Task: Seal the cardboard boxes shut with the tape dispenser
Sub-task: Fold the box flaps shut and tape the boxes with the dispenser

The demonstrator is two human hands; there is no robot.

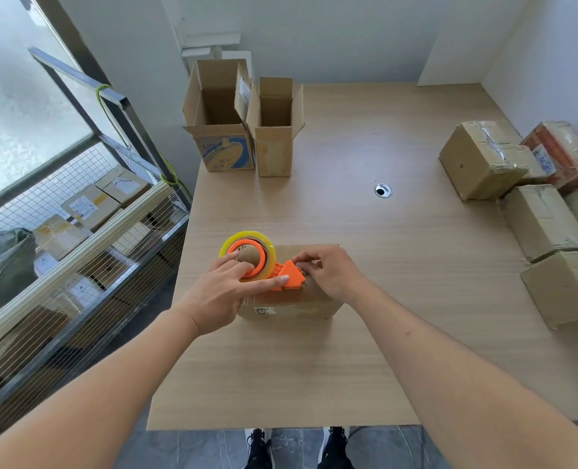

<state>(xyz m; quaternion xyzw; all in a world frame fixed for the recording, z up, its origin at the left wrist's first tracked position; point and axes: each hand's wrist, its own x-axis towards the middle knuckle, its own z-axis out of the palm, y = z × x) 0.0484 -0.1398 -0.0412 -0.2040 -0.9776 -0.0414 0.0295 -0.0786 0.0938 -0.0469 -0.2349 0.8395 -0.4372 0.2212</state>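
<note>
A person stands at a pale wooden worktop (365,299) with a closed cardboard box (311,301) near its front edge. The left hand (220,292) holds an orange tape dispenser (264,264) on top of the box, fingers reaching into the hub of its yellowish tape roll (233,240) and thumb laid along the orange body. The right hand (331,269) sits just beside the dispenser's cutting end, its grip pinched there, seemingly on the tape end, though the clear tape itself is hard to make out. Two open boxes (240,130) stand upright at the far left of the worktop; a cluster of taped boxes (534,204) lies along the right edge. A wire cart (88,252) holding parcels stands to the left.
</note>
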